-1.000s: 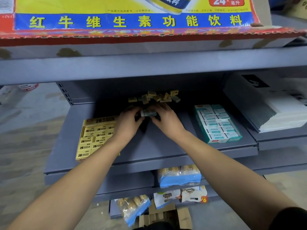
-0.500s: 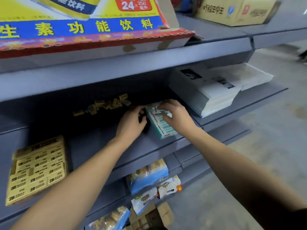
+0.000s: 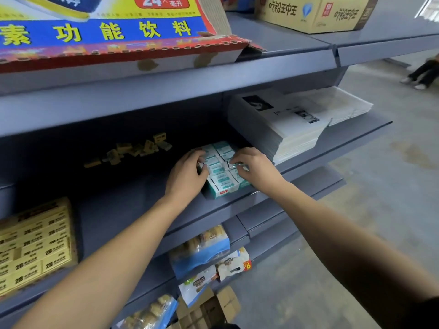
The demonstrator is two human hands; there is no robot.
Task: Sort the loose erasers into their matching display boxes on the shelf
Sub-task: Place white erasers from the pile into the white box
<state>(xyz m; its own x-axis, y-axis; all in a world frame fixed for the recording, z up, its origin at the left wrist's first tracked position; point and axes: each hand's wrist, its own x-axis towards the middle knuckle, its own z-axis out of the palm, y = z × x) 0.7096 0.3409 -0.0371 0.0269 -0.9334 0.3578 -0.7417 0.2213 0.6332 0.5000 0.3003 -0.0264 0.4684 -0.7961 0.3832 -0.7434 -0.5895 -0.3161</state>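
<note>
A teal-and-white display box full of teal erasers sits on the grey shelf. My right hand pinches a teal eraser down at the box's right row. Curled against the box's left edge, the fingers of my left hand hold it steady. Several loose yellow erasers lie in a heap at the dark back of the shelf. A yellow 2B display box lies at the far left.
Stacked white booklets fill the shelf just right of the teal box. Snack bags hang on lower shelves. A drinks carton and a cardboard box sit on the shelf above. A person's legs are far right.
Both hands carried the teal eraser from the shelf's middle rightwards to the teal box, and my view swung right with them. The hands have now settled over the box.
</note>
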